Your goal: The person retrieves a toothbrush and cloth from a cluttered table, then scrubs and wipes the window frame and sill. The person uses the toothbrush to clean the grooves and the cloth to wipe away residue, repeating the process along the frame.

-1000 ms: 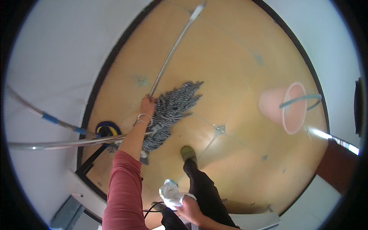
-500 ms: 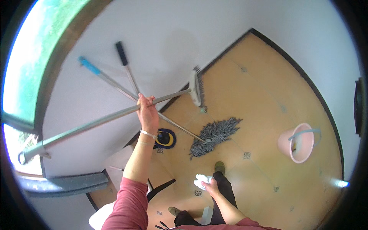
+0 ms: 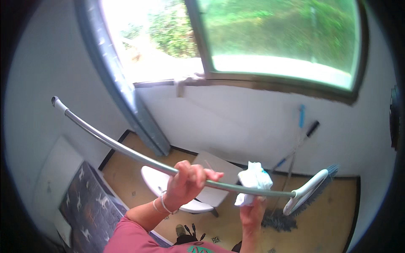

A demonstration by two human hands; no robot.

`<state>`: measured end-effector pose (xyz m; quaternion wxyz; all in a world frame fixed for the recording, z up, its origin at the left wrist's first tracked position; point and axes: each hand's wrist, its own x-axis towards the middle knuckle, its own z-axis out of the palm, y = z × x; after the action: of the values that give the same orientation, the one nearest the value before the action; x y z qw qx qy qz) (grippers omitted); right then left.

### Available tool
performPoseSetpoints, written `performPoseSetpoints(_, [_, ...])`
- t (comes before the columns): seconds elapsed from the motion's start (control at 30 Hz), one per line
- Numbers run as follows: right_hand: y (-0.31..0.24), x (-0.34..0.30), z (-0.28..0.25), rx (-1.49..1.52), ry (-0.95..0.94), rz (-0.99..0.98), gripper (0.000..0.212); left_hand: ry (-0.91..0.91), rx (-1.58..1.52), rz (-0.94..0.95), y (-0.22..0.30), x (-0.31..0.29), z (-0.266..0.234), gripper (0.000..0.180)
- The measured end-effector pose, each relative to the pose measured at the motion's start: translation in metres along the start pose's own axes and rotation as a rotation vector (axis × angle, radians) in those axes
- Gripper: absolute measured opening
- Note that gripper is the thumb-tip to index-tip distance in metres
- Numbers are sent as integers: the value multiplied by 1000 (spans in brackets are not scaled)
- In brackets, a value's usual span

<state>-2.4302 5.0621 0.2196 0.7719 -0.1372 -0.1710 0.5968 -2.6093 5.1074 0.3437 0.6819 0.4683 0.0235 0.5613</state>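
Observation:
My left hand [image 3: 185,182] is closed round the metal pole of a long-handled broom [image 3: 126,152], which I hold up across my body. The pole slants down from the upper left to a white broom head [image 3: 307,192] with grey bristles at the right. My right hand [image 3: 252,215] grips a crumpled white cloth [image 3: 255,177] that is folded about the pole, between my left hand and the broom head. Part of the right hand's fingers is hidden behind the cloth and pole.
Two poles lean on the wall, one with a blue grip [image 3: 301,116] and one with a black grip [image 3: 312,128]. A grey mop head [image 3: 278,221] lies on the floor. Left are a white chair [image 3: 154,179], a curtain [image 3: 126,101] and dark patterned upholstery [image 3: 90,206]. A window [image 3: 278,42] is ahead.
The view has swung left toward the window. My right hand has risen from low by my leg and brought the cloth onto the pole. My left hand keeps hold of the broom.

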Motion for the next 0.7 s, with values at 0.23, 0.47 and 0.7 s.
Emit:
performPoseSetpoints(0.23, [155, 1, 160, -305, -211, -157, 61, 270, -57, 251, 168, -128, -96, 41])
performPoseSetpoints(0.47, [297, 84, 349, -320, -484, -207, 39, 364, 576, -305, 299, -188, -148, 64])
performPoseSetpoints(0.7, [393, 131, 442, -365, -584, -115, 30, 445, 1889, 94, 346, -179, -312, 53])
